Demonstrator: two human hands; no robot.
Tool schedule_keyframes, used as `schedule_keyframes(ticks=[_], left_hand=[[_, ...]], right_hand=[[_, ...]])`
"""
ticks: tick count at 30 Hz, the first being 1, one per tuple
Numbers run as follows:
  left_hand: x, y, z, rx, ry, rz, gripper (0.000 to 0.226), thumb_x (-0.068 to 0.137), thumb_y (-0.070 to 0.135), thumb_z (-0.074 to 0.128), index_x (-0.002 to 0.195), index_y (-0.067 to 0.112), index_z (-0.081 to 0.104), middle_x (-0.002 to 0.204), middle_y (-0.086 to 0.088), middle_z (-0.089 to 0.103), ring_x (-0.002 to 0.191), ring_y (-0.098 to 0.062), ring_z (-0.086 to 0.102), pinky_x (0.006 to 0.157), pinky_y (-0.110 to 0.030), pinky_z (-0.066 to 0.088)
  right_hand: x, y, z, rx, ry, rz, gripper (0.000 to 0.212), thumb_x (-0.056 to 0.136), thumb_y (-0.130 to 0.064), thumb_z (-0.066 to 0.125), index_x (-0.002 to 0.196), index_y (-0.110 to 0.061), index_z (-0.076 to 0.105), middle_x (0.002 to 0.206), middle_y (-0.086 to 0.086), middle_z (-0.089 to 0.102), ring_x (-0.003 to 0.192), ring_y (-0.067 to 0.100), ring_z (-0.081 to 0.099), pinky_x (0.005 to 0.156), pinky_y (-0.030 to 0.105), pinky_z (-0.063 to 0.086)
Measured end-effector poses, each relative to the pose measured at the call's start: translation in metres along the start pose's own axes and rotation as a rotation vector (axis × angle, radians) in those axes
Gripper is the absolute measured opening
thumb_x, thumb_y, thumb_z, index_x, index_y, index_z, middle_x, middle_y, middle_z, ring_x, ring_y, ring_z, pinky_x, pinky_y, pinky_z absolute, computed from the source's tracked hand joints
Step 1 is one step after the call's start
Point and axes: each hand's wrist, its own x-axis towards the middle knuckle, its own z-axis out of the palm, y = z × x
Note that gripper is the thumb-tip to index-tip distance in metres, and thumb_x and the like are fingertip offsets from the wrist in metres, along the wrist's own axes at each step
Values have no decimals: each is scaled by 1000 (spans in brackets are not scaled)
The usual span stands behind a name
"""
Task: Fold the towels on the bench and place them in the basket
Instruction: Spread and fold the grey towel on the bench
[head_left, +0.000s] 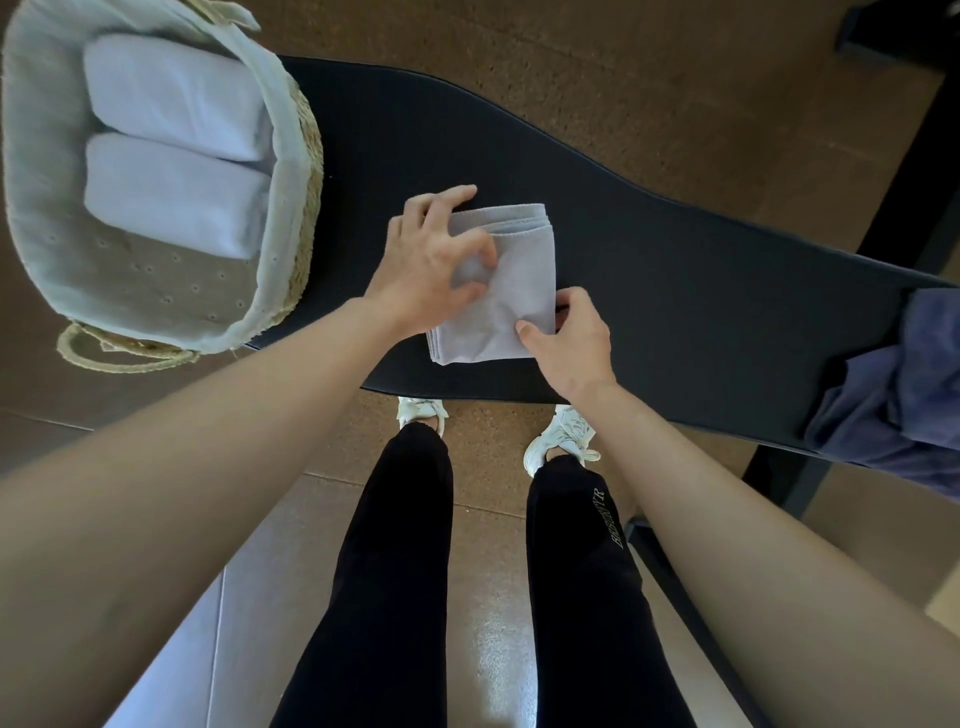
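Note:
A small grey towel (511, 291), folded into a thick rectangle, lies on the black bench (701, 291) near its front edge. My left hand (426, 260) rests on the towel's left side, thumb and fingers pinching the top layer. My right hand (569, 343) grips the towel's lower right corner, thumb on top. A woven basket (306, 156) with a pale cloth liner stands at the bench's left end. Two folded white towels (176, 140) lie side by side inside it. A crumpled dark blue towel (893, 395) hangs over the bench's right end.
The bench curves away to the right over a brown floor. A dark table leg (914, 156) stands at the right edge. My legs and white shoes are right under the bench's front edge.

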Motion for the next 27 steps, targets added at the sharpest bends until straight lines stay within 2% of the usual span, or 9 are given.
schedule_keyframes(ticks=[2,5,9,14,16,19,22,25,27], left_hand=[[-7,-3,4,47,37,-20,35,81,42,77,111,35,61,165,-6,26,145,-39,26,112,-57,31],[-22,-4,11,137,29,-90,69,69,65,77,129,44,50,166,-3,19,145,-35,26,114,-53,29],[-35,4,27,129,68,-226,91,63,74,76,142,45,41,155,0,31,136,-32,34,110,-48,33],[-36,17,41,85,117,-319,93,63,75,75,143,42,40,140,-4,38,125,-31,40,105,-45,38],[-38,16,41,81,114,-321,95,63,76,75,144,43,38,139,-5,38,125,-30,40,105,-45,38],[-38,12,37,82,93,-328,103,59,81,73,147,45,34,138,-6,38,124,-31,40,104,-46,38],[-38,8,30,81,84,-343,109,55,81,73,150,47,30,135,-6,39,121,-30,41,101,-47,39],[-35,2,23,-18,28,-349,103,65,66,76,154,42,30,130,-5,40,118,-27,43,100,-44,40],[-33,-8,20,-198,-27,-368,82,76,46,73,151,42,40,124,-2,43,116,-23,47,103,-43,41]], right_hand=[[4,-2,-3,-27,-16,-29,28,91,-25,74,111,-19,55,102,-6,62,94,13,64,74,22,52],[8,-4,-9,-56,11,-60,21,92,-20,71,107,-18,57,102,-2,63,94,15,64,81,32,57],[8,-5,-17,-92,51,-166,23,90,-18,71,109,-17,58,107,-1,59,94,14,61,84,36,58],[6,1,-16,-160,58,-273,54,78,-26,86,119,-19,52,113,-2,45,98,13,55,77,24,55],[8,7,-9,-231,79,-307,62,75,-24,89,123,-17,49,114,-1,43,101,17,55,78,29,57],[8,9,2,-304,131,-411,59,77,-12,86,123,-11,50,113,5,45,97,21,55,77,38,59],[3,7,7,-416,159,-581,58,73,3,82,121,-8,52,108,11,49,89,23,53,70,39,58],[1,10,8,-571,198,-727,61,67,15,75,120,-7,55,100,11,48,81,22,48,61,33,53],[3,10,10,-685,255,-813,62,65,21,66,118,-9,56,93,9,47,76,21,43,58,31,47]])
